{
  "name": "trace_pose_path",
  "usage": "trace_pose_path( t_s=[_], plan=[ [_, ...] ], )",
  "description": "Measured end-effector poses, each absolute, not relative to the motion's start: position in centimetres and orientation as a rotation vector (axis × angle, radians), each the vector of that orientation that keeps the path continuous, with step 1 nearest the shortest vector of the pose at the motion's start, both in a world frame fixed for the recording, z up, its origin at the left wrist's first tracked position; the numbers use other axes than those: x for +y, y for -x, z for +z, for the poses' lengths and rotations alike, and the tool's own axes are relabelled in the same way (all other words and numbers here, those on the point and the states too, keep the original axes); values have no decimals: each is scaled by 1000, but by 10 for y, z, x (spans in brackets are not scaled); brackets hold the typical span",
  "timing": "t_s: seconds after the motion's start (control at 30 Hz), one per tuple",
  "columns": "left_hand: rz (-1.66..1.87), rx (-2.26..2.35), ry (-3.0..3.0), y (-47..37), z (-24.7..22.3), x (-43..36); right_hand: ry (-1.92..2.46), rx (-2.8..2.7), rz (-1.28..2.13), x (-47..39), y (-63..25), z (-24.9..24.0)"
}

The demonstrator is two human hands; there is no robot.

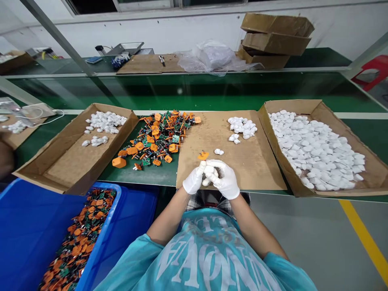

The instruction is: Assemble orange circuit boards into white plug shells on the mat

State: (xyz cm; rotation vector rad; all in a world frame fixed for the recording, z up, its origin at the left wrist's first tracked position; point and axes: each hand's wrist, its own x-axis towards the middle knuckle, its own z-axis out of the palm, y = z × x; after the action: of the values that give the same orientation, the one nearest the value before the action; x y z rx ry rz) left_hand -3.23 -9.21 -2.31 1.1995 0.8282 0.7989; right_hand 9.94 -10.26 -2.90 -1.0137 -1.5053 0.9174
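Observation:
My left hand and my right hand, both in white gloves, meet over the front of a cardboard sheet. Their fingers are closed together around something small and whitish that blends with the gloves; I cannot make out its kind. Just beyond the left fingertips is an orange plastic piece with a small stem; whether it touches the glove I cannot tell. A white rounded plastic piece lies beyond the right hand. Farther back on the cardboard sits a small pile of white plastic pieces.
Left of the cardboard is a heap of orange pieces with green circuit boards. Cardboard trays with white pieces flank the work area, one left, one right. A blue bin of orange parts stands lower left. Part of another person shows far left.

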Motion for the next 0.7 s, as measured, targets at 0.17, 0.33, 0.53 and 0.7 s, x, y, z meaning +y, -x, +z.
trace_pose_path(
  t_s=[0.17,0.33,0.53,0.7],
  plan=[
    [874,939,-1205,28,-19,-93,926,-1219,1253,-101,-91,-26],
    [845,995,-1195,24,-24,-94,922,-1122,1292,-97,-88,-19],
    [868,1055,-1233,21,-20,-91,1108,-1408,859,-94,-92,-22],
    [866,943,-1149,21,-15,-87,1128,-1727,532,-92,-103,-27]
  ],
)
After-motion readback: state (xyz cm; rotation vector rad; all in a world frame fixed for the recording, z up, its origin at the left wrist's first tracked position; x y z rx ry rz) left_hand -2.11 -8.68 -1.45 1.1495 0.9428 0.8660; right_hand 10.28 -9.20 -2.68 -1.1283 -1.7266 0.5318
